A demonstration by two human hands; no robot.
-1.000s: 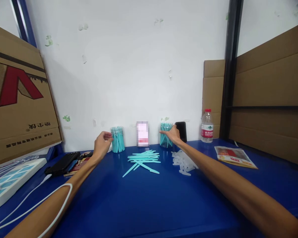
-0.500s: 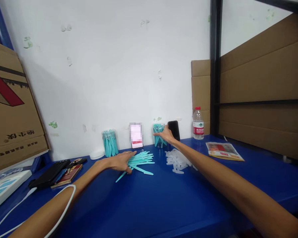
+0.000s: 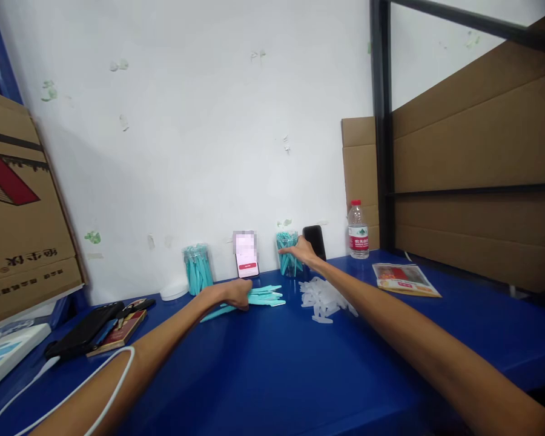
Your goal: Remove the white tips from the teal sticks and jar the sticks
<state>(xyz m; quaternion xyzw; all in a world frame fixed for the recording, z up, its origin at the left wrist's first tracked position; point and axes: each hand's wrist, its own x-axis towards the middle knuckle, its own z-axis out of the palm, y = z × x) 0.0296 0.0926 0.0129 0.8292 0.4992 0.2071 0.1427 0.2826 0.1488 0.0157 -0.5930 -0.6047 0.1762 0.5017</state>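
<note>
A bunch of turquoise eyebrow razors [image 3: 267,297] lies on the blue table, their slim handles and blade ends fanned to the right. My left hand [image 3: 238,294] is closed around the middle of this bunch, hiding part of it. My right hand [image 3: 303,251] grips the right side of a clear plastic jar [image 3: 289,257] that stands by the wall, filled with more turquoise razors. Left of the phone, a second clear jar [image 3: 198,269] is packed with turquoise razors. A pile of translucent plastic blade caps [image 3: 322,298] lies below my right wrist.
A lit phone [image 3: 246,254] and a dark phone [image 3: 315,242] lean on the wall. A water bottle [image 3: 358,230] and a food packet [image 3: 406,280] are at right. At left are a white round lid [image 3: 174,292], a black case [image 3: 84,332] and a white cable [image 3: 118,387].
The fingers of my left hand have closed round the razors, gathering the fanned pieces into a tighter bunch. My right hand stays on the jar. The view has shifted slightly.
</note>
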